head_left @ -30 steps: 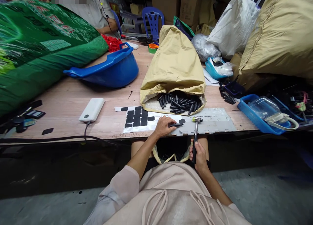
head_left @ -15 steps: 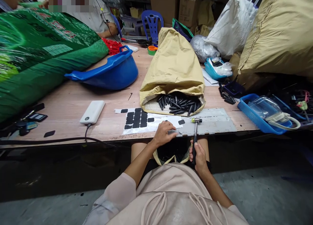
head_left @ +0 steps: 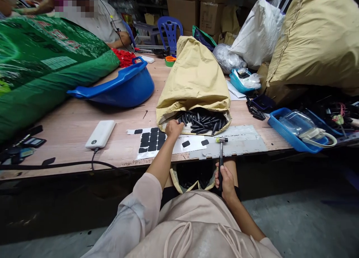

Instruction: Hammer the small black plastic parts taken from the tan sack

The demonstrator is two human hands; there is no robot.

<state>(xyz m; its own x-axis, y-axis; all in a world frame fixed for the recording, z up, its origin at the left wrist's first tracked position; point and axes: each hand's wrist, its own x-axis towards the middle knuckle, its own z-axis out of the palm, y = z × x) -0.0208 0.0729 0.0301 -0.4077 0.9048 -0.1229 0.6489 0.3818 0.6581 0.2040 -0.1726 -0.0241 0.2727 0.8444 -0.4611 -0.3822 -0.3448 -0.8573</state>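
Note:
My left hand is at the left side of the mouth of a tan sack. Its fingers are bunched at the edge of a heap of short black tube-shaped pieces; whatever lies between the fingertips is hidden. Low over my lap, my right hand is wrapped round the black handle of a small hammer. The hammer stands head up, its yellow and black head over a grey board along the table edge. Left of it lies a white sheet with several black rounded patches.
An open bag with dark pieces sits between my knees. A white power bank with a cable and a blue basin are on the left. To the right is a blue tray. A person sits across the table.
My left hand has moved from above the sheet, forward and left, to the sack's mouth. The right hand keeps the hammer in nearly the same place. The view has shifted slightly.

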